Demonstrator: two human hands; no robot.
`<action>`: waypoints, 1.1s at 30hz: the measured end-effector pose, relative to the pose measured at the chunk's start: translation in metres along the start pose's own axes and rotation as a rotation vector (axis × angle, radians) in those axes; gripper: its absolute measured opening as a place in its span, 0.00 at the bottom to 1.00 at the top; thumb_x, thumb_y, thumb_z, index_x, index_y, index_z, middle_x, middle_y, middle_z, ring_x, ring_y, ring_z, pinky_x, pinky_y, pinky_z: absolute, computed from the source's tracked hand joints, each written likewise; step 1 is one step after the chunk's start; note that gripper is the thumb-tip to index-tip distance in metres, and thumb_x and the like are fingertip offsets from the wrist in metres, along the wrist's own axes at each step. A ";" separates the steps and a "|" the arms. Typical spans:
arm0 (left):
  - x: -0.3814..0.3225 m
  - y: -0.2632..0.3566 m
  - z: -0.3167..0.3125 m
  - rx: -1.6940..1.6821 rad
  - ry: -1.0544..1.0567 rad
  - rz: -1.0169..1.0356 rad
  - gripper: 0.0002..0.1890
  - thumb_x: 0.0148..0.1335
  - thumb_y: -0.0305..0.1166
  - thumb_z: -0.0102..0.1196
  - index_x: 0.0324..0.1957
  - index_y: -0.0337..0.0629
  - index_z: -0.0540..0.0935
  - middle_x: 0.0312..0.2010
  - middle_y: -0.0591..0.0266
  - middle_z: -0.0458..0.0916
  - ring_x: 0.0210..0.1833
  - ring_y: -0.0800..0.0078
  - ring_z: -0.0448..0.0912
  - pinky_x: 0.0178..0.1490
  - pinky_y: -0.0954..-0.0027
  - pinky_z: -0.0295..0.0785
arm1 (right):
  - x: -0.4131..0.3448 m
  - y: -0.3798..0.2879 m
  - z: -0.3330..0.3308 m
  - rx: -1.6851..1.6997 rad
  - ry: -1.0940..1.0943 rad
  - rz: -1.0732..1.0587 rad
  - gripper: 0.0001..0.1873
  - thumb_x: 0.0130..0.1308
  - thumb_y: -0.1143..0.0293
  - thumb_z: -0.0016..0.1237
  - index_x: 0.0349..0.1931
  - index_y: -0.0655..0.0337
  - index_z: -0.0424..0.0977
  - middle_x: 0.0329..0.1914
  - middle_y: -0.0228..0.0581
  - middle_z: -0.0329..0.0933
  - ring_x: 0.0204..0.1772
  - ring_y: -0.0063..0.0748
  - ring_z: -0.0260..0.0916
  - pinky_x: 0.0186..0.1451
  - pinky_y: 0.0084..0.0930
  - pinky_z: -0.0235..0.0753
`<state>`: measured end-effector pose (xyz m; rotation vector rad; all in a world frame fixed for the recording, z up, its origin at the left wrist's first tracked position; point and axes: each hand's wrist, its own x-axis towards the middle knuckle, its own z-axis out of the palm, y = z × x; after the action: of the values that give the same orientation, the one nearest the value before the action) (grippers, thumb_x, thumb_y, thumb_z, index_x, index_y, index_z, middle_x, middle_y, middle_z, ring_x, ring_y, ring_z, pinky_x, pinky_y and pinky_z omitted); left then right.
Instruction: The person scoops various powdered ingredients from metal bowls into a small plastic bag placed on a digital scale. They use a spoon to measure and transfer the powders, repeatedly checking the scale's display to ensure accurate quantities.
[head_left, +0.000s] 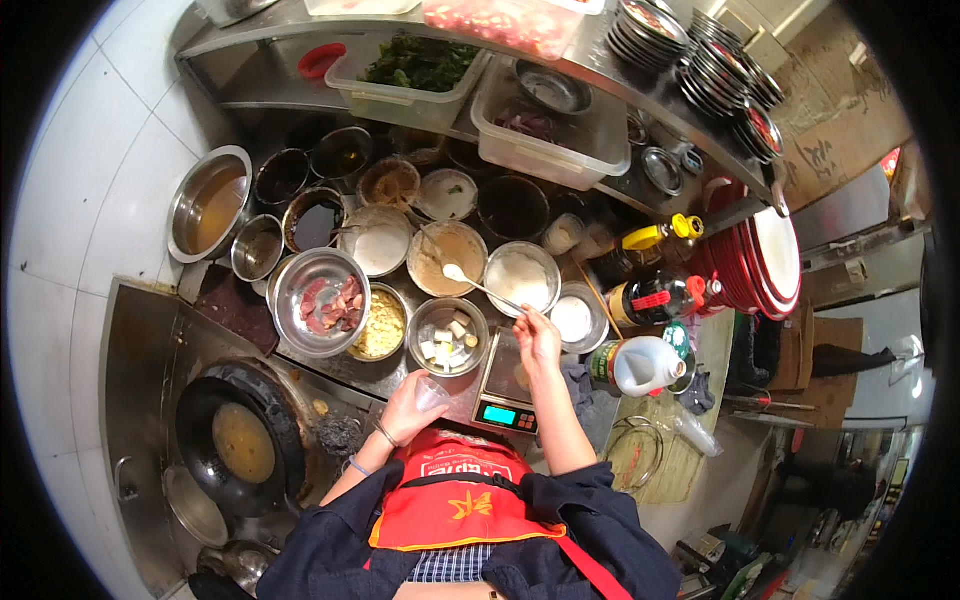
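Note:
My left hand (411, 411) holds a small clear plastic cup (430, 393) in front of the steel counter. In my right hand (537, 337) is the handle of a metal spoon (487, 291); its bowl, heaped with white powder, hangs over the tub of tan powder (447, 259). A tub of white powder (523, 274) lies just beyond the right hand. Under the right wrist stands a digital kitchen scale (504, 382) with a lit display. A steel bowl with pale cut pieces (448, 337) sits left of the scale.
A steel bowl of raw meat (321, 301) and chopped garlic-like bits (380, 322) stand to the left. A wok (241, 442) holds brownish liquid. Bottles (651, 298) and a white jug (641, 365) crowd the right. Overhead, a steel shelf (300, 34) carries plastic bins (551, 150).

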<state>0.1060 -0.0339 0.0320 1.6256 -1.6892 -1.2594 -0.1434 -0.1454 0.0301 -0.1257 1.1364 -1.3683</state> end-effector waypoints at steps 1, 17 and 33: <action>0.000 0.001 0.003 0.012 0.017 0.015 0.37 0.44 0.42 0.69 0.54 0.35 0.68 0.46 0.46 0.76 0.51 0.53 0.75 0.55 0.62 0.69 | -0.012 -0.009 -0.014 -0.032 0.020 -0.021 0.12 0.66 0.75 0.43 0.46 0.72 0.71 0.29 0.38 0.74 0.29 0.23 0.71 0.31 0.19 0.74; 0.004 0.032 0.038 0.091 -0.119 0.150 0.35 0.44 0.40 0.68 0.53 0.36 0.69 0.43 0.52 0.78 0.49 0.56 0.77 0.53 0.63 0.71 | -0.167 -0.048 -0.106 -1.160 -0.068 -1.057 0.08 0.57 0.86 0.47 0.36 0.70 0.77 0.28 0.44 0.76 0.28 0.32 0.76 0.31 0.23 0.75; -0.003 0.007 0.001 0.031 0.000 0.015 0.37 0.44 0.42 0.68 0.54 0.35 0.68 0.47 0.47 0.75 0.51 0.53 0.74 0.56 0.62 0.69 | 0.022 -0.003 0.054 -1.298 -0.376 -1.175 0.11 0.57 0.82 0.46 0.41 0.64 0.74 0.33 0.47 0.74 0.37 0.48 0.74 0.40 0.36 0.74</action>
<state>0.1026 -0.0317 0.0383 1.6275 -1.7259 -1.2314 -0.1133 -0.1925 0.0468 -2.1456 1.4958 -1.1736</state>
